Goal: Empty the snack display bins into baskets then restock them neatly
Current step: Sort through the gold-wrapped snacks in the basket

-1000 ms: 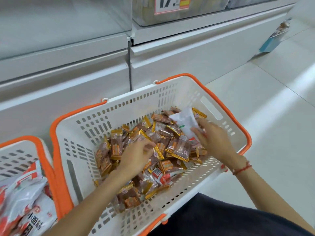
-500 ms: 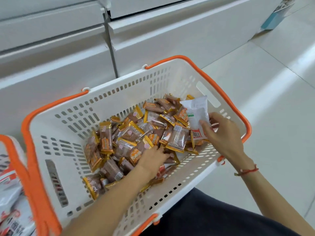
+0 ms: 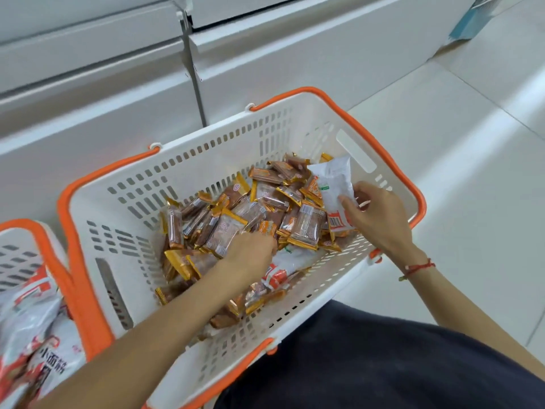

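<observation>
Currently, your left hand [image 3: 250,255] is plunged into the pile of snacks [image 3: 250,214] inside the basket [image 3: 206,160], fingers curled down among the brown and gold packets; whether they actually grip one cannot be told, since the fingertips are buried. Your right hand [image 3: 380,214] sits at the basket's right end, its fingers pinching the lower edge of a white packet [image 3: 333,184], which leans tilted against the right wall above the pile. A red cord [image 3: 417,268] circles your right wrist. The snacks lie in a loose heap across the middle and right of the basket floor, with a red and white packet [image 3: 280,273] partly showing beneath your left forearm. The basket is white with an orange rim and rests on the floor [image 3: 472,128] against the white shelf base [image 3: 88,119]. A second basket [image 3: 44,246], holding larger white and red bags [image 3: 35,335], stands just beside it on the left, touching its rim.
</observation>
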The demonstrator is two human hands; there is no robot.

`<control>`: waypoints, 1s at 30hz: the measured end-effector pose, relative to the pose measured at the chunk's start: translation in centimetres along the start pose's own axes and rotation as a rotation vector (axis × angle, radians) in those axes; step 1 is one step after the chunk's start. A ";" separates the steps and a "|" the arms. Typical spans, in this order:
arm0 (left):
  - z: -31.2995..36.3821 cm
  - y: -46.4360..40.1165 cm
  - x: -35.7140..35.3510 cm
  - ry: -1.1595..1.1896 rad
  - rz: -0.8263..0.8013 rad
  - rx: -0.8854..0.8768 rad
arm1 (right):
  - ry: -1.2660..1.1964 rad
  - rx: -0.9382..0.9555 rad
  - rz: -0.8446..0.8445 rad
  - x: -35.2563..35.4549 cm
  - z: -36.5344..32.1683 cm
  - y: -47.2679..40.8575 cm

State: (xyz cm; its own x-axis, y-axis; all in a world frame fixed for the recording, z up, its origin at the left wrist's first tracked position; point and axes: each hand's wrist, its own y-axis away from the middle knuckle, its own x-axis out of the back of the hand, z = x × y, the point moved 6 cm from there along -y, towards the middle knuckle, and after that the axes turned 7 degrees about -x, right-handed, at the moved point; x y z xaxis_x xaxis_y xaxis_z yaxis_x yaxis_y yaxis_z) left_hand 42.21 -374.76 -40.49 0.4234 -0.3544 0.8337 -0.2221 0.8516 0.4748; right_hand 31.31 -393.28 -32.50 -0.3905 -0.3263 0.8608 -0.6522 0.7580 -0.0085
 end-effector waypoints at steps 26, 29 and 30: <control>-7.2 21.9 5.8 0.818 0.625 0.277 | -0.129 0.160 -0.191 1.4 -7.5 1.1; -10.1 29.6 6.5 0.799 0.820 0.460 | -0.210 0.284 -0.346 1.8 -14.9 2.9; -11.0 31.8 6.4 0.763 0.846 0.543 | -0.198 0.318 -0.422 1.5 -17.0 3.7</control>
State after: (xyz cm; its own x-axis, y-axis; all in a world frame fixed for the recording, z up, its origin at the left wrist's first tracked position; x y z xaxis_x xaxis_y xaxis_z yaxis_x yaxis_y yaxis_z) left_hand 47.49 -345.72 -23.15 0.3305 0.6900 0.6439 -0.9257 0.3700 0.0786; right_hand 39.34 -381.34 -22.57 -0.1476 -0.6876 0.7109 -0.9299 0.3413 0.1371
